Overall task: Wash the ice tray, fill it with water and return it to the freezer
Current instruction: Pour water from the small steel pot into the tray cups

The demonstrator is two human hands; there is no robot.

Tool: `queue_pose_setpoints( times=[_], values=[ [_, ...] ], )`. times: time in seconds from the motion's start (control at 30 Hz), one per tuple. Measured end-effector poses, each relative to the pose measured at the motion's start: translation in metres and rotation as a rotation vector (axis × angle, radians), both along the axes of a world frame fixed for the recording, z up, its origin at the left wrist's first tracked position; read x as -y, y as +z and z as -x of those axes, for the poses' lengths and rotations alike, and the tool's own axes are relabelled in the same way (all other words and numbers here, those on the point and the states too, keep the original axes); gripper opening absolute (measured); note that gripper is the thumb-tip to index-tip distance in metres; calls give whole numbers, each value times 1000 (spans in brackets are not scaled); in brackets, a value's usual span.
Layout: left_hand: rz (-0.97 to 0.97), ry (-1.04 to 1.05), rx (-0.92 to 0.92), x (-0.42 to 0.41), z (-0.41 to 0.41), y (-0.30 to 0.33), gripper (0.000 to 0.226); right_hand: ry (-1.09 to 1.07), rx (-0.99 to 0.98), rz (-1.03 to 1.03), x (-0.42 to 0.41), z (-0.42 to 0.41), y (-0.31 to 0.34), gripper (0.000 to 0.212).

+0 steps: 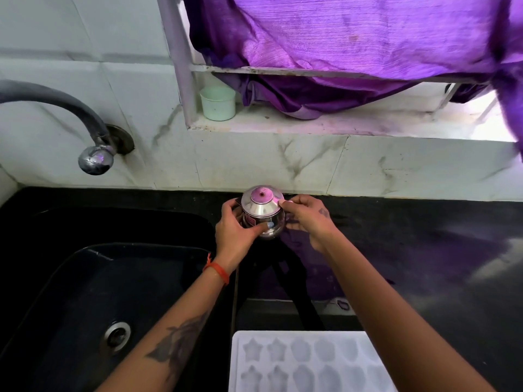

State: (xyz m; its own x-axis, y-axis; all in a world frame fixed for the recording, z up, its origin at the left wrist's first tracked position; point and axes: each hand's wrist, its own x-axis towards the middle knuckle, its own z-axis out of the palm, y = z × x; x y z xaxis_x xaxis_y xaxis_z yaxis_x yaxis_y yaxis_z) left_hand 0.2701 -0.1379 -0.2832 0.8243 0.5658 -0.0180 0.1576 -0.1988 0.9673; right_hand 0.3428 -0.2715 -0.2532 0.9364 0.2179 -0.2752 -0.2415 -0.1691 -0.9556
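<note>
A white ice tray (300,360) with star and shell shaped moulds lies on the black counter at the bottom, partly under my right forearm. Further back, near the wall, stands a small steel pot (261,213) with a lid. My left hand (236,229) grips the pot's body from the left, thumb across its front. My right hand (307,215) pinches the rim of the lid on the right side. The black sink (85,278) with its metal drain (116,336) sits to the left. The tap (96,159) juts from the tiled wall above the sink.
A pale green plastic cup (218,103) stands on the window ledge under a purple curtain (353,46). The black counter (424,250) stretches right, with a dark cloth (297,267) lying between pot and tray.
</note>
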Motion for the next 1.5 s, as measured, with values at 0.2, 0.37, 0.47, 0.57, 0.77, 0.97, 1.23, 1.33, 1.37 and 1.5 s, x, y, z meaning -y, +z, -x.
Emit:
queue_pose_setpoints(
  times=[0.2, 0.37, 0.47, 0.57, 0.77, 0.97, 1.23, 1.33, 1.37, 1.5],
  values=[
    [-38, 13, -30, -7, -23, -11, 82, -26, -12, -5, -11, -24, -18, 17],
    [-74, 43, -26, -6, -31, -17, 82, -36, -2, -24, -14, -30, -26, 18],
    [-81, 42, -22, -3, -31, -19, 82, -41, 5, -36, -13, -30, -28, 17],
    [-82, 30, -24, -1, -29, -19, 84, -31, 48, -22, -11, -25, -29, 15],
    [-62, -15, -60, 1, 1, -11, 95, -27, 195, 274, 11, 3, -10, 45],
    [-32, -41, -57, 13, 63, -4, 90, 19, 451, 464, 53, 61, 0, 53],
    [-158, -69, -64, 44, 148, -9, 87, 2, 636, 624, 114, 142, -9, 53],
    [-254, -66, -93, 55, 178, -16, 85, 6, 639, 680, 135, 166, -22, 54],
    [-276, -61, -107, 58, 187, -19, 85, 7, 633, 691, 141, 173, -27, 54],
    [-325, -16, -201, 67, 216, -27, 83, -10, 588, 718, 163, 197, -44, 52]
  ],
)
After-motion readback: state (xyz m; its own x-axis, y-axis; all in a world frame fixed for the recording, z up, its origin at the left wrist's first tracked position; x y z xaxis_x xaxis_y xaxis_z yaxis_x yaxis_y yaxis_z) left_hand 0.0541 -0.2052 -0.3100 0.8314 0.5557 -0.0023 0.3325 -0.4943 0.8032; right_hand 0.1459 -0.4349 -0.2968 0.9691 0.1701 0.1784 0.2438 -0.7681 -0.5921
